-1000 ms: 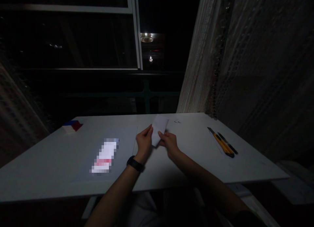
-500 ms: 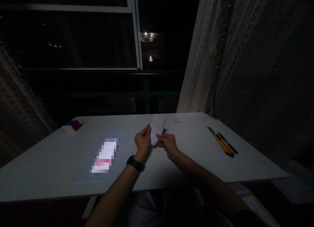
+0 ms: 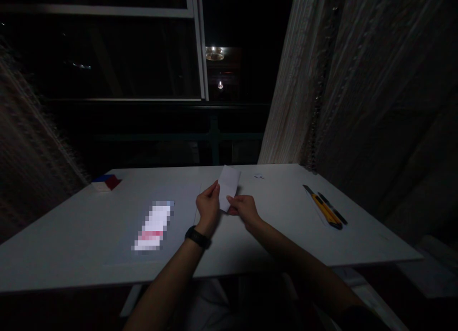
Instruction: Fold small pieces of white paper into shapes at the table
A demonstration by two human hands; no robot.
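A folded piece of white paper (image 3: 229, 182) is held up a little above the table, tilted, between both hands. My left hand (image 3: 208, 203) pinches its left edge with thumb and fingertips; a dark watch is on that wrist. My right hand (image 3: 245, 207) grips the lower right corner, thumb on top and fingers beneath. The paper's underside is hidden from me. Left of the hands, a bright phone-like screen (image 3: 153, 226), blurred out by pixels, lies on a large white sheet (image 3: 186, 197).
On the white table (image 3: 279, 226), a yellow utility knife (image 3: 325, 209) with its blade out lies at the right beside a dark pen (image 3: 332, 208). A red, blue and white block (image 3: 106, 182) sits far left. Small scraps (image 3: 259, 177) lie near the back edge. Curtains (image 3: 282, 83) hang beyond.
Almost nothing differs. The paper and both hands have shifted very slightly left, with the same grip. The view itself has moved a touch.
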